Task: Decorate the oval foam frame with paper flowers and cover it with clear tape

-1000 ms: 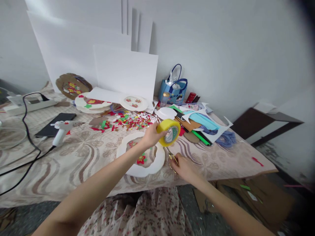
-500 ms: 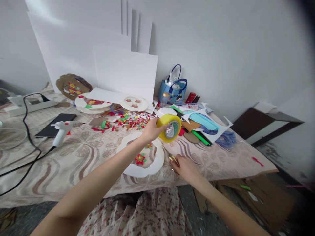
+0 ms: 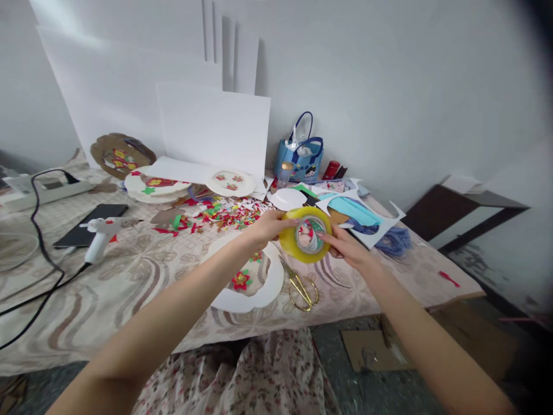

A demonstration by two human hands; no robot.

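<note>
A wide roll of yellow tape [image 3: 292, 242] is held up over the table between both hands. My left hand [image 3: 268, 226] grips its left edge, thumb on the near face. On the other side my right hand [image 3: 345, 245] has closed around the rim, a finger reaching over the core. Gold-handled scissors [image 3: 301, 290] lie on the cloth just below the roll. Left of them rests a white scalloped paper ring [image 3: 276, 276], with a red paper flower [image 3: 241, 280] inside it; my left forearm covers part of the ring.
A white glue gun [image 3: 100, 237] and a black tablet [image 3: 78, 227] lie to the left, with cables around them. Coloured paper scraps [image 3: 228, 214] are heaped mid-table. White boards [image 3: 216, 124] lean on the wall near a blue bag [image 3: 298, 160]. Paper sheets and blue yarn [image 3: 394, 241] lie right.
My right hand has let go of the scissors, which now lie on the cloth. It has moved up and taken the right side of the tape roll.
</note>
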